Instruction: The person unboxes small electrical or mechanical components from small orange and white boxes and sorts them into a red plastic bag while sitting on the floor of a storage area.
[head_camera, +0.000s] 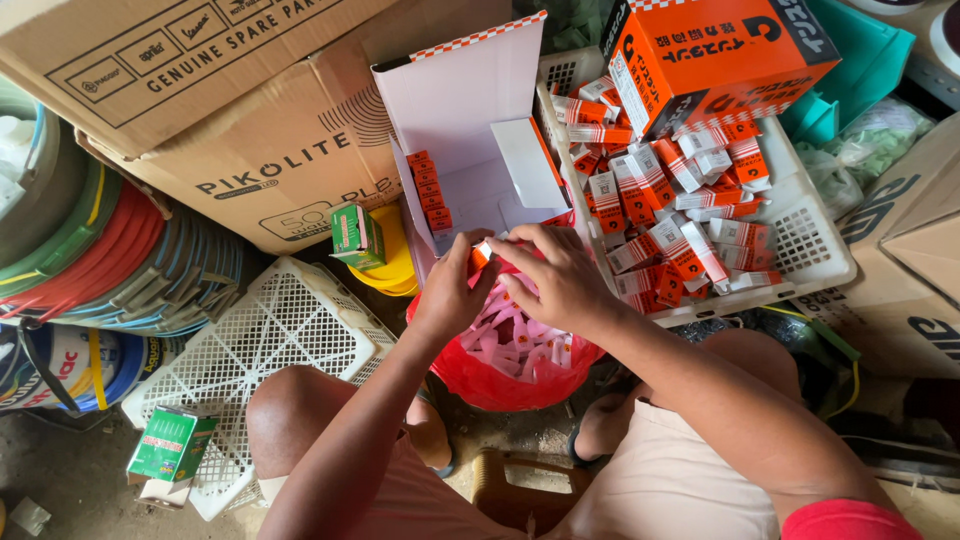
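Orange and white is what fills my view: a small carton (481, 254) pinched between my left hand (452, 290) and my right hand (558, 280), fingers of both closed on it, directly over a red bag (525, 375) of loose white and orange leaflets.

My worry from here is the grip. The carton is tiny and mostly hidden by my fingers, so a slip would drop it into the bag below, among paper of the same colours where it would be hard to spot. My right forearm also lies close to the near rim of the white basket (810, 240); a nudge there could tip the heaped cartons (680, 215) out.

Just beyond my hands stands an open white display box (470, 120) with an orange checked edge and a short column of orange cartons inside, on its left. Beyond my right hand, a large orange box (715, 55) with white and black lettering sits on the basket. Left of my left hand, a small green box (356, 236) rests on a yellow lid, brown cardboard cartons (250, 110) behind it. Another green box (172, 445) lies on an upturned white crate (270, 340) near my left knee.
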